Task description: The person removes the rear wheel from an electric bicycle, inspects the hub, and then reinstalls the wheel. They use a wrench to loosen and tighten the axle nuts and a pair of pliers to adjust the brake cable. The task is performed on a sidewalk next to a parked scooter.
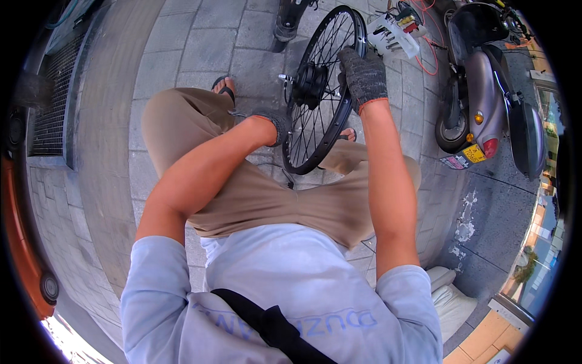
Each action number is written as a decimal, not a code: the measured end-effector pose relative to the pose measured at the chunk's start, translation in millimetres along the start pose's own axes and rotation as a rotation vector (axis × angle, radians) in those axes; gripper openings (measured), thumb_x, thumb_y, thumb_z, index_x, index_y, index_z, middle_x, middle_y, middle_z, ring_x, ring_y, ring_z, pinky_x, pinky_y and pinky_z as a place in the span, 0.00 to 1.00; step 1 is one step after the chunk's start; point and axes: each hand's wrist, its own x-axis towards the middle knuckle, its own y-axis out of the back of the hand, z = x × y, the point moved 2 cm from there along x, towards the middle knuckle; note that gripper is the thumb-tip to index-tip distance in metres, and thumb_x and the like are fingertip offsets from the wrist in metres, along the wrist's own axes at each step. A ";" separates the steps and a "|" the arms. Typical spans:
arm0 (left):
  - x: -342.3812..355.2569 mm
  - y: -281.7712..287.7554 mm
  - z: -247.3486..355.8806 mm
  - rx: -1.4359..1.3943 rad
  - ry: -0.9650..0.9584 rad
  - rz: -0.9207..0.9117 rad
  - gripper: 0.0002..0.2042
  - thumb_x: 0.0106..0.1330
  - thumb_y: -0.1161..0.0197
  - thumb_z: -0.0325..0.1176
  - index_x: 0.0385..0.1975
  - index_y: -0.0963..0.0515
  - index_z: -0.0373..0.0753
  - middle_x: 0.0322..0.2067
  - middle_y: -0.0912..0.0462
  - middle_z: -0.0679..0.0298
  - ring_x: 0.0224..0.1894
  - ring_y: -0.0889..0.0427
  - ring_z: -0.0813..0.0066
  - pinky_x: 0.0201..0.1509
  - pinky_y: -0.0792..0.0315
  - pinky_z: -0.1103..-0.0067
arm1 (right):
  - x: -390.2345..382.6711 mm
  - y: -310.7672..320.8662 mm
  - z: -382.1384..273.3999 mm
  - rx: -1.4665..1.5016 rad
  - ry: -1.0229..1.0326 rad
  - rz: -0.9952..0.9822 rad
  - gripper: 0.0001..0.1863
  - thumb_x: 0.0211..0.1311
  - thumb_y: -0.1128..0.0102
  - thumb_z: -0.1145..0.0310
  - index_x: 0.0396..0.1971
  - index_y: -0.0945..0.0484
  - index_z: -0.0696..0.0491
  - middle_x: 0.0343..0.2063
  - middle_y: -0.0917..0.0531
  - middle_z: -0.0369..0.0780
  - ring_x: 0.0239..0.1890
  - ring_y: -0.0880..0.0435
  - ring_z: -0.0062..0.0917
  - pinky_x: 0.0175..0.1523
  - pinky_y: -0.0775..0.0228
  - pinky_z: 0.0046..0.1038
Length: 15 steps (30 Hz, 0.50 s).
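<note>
A black spoked wheel [321, 148] with a thick dark hub motor [311, 84] stands tilted in front of me, between my legs. My right hand [365, 76], in a dark grey glove with an orange cuff edge, is closed around the right side of its rim. My left hand [277, 126], gloved too, is against the lower left of the rim; the wrist bends away and its fingers are hidden. A dark cable end shows just beside that glove. A short silver axle part [285, 77] sticks out from the hub's left side.
A white tray [393, 37] of hand tools lies past my right hand, with an orange cord [431, 60] beside it. A grey scooter [485, 85] stands at right. A dark upright post-like part [288, 24] is ahead. Paving stones [212, 45] surround my sandaled feet.
</note>
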 end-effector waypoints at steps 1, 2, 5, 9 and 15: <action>6.1 -0.6 -3.4 -0.054 0.063 0.066 0.23 0.58 0.42 0.26 0.56 0.22 0.35 0.53 0.19 0.45 0.56 0.19 0.46 0.57 0.25 0.61 | 2.0 -0.8 3.2 -0.025 0.057 0.014 0.27 0.56 0.34 0.52 0.36 0.21 0.67 0.29 0.17 0.56 0.35 0.17 0.44 0.42 0.26 0.40; 14.4 -1.3 -4.9 -0.118 0.077 0.105 0.23 0.58 0.42 0.26 0.56 0.23 0.35 0.54 0.19 0.44 0.57 0.20 0.46 0.58 0.26 0.60 | 4.6 0.5 6.6 -0.040 0.072 0.028 0.28 0.56 0.35 0.51 0.36 0.21 0.67 0.30 0.17 0.57 0.38 0.17 0.47 0.45 0.26 0.41; 40.6 -15.3 -15.9 -0.301 0.161 0.219 0.22 0.60 0.43 0.27 0.57 0.25 0.35 0.54 0.21 0.42 0.58 0.22 0.44 0.60 0.28 0.60 | 4.8 -5.8 3.1 -0.043 0.039 0.042 0.29 0.55 0.36 0.50 0.36 0.21 0.67 0.35 0.17 0.61 0.44 0.18 0.51 0.50 0.28 0.43; 47.0 -4.4 -3.3 -0.369 0.240 0.242 0.19 0.61 0.44 0.28 0.53 0.23 0.34 0.52 0.21 0.40 0.56 0.21 0.42 0.59 0.27 0.59 | 3.4 -5.7 -0.2 -0.014 -0.032 0.046 0.30 0.55 0.35 0.50 0.38 0.21 0.68 0.35 0.17 0.60 0.44 0.17 0.50 0.51 0.27 0.43; 82.7 -40.6 -27.6 -0.505 0.227 0.425 0.17 0.60 0.43 0.26 0.50 0.21 0.37 0.53 0.21 0.41 0.60 0.25 0.43 0.62 0.30 0.61 | 4.9 -11.0 -5.8 -0.010 -0.028 0.062 0.29 0.56 0.36 0.51 0.39 0.21 0.68 0.35 0.17 0.59 0.42 0.17 0.50 0.49 0.27 0.44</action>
